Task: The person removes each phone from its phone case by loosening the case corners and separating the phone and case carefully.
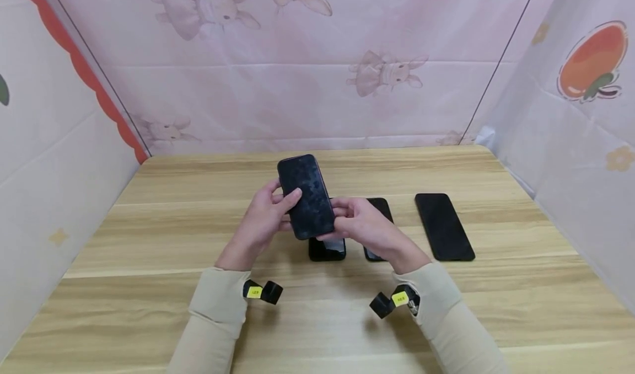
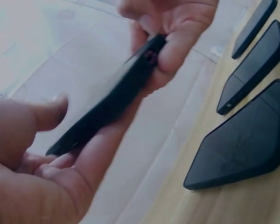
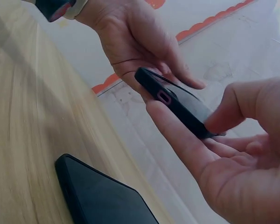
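Note:
A black smartphone in a dark case (image 1: 313, 200) is raised above the table, screen up and tilted. My left hand (image 1: 263, 219) grips its left side, thumb lying over the screen and fingers beneath. At the lower right corner, my right hand (image 1: 369, 228) pinches the phone between thumb and fingers. In the right wrist view, a thin dark-edged layer (image 3: 175, 85) stands slightly apart from the case at the end near the left hand; whether it is a film or the phone itself, I cannot tell. A small reddish-rimmed cutout (image 3: 164, 96) shows on the case's edge.
Three more dark phones lie on the wooden table (image 1: 149, 225): one phone (image 1: 327, 251) partly beneath the raised one, a second phone (image 1: 381, 206) partly behind my right hand, a third phone (image 1: 445, 228) farther right. Patterned curtains (image 1: 297, 103) border the table's back and sides.

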Demonstrator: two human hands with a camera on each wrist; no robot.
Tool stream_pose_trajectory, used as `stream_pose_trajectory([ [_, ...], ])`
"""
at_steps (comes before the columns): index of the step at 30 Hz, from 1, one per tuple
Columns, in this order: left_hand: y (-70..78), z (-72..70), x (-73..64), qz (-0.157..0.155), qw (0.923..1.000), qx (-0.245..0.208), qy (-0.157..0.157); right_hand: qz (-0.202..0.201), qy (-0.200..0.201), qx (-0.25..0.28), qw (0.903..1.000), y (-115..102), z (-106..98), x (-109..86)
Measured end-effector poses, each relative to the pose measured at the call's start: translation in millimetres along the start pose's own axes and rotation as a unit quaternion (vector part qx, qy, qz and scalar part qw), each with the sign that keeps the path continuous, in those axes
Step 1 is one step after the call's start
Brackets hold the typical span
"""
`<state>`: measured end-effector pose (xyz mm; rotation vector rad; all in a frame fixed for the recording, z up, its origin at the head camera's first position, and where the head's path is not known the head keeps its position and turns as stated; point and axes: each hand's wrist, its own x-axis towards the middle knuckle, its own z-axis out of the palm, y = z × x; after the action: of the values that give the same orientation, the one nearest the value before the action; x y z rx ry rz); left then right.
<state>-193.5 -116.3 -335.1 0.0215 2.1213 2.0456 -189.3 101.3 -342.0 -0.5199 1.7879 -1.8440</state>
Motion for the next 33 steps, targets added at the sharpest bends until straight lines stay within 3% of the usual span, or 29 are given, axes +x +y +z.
stream_pose_trajectory([
  [5,-0.3,-1.4,-0.9,0.007,0.9996,0.015,-0.021,0.002,0.033,-0.013,0.9994,1,1,-0.2],
  [16,-1.5,-4.4,-2.7,0.029,0.9976,-0.029,-0.055,-0.002,0.032,-0.005,0.9995,1,3,-0.9],
  [25,-3.8,-10.5,-2.2,0.010,0.9876,-0.126,-0.093,-0.025,0.008,0.017,0.9995,-4,7,0.3],
  [33,-0.9,-13.1,-5.2,-0.003,0.9942,-0.068,-0.084,-0.034,-0.025,-0.010,0.9990,-9,3,-5.1],
])
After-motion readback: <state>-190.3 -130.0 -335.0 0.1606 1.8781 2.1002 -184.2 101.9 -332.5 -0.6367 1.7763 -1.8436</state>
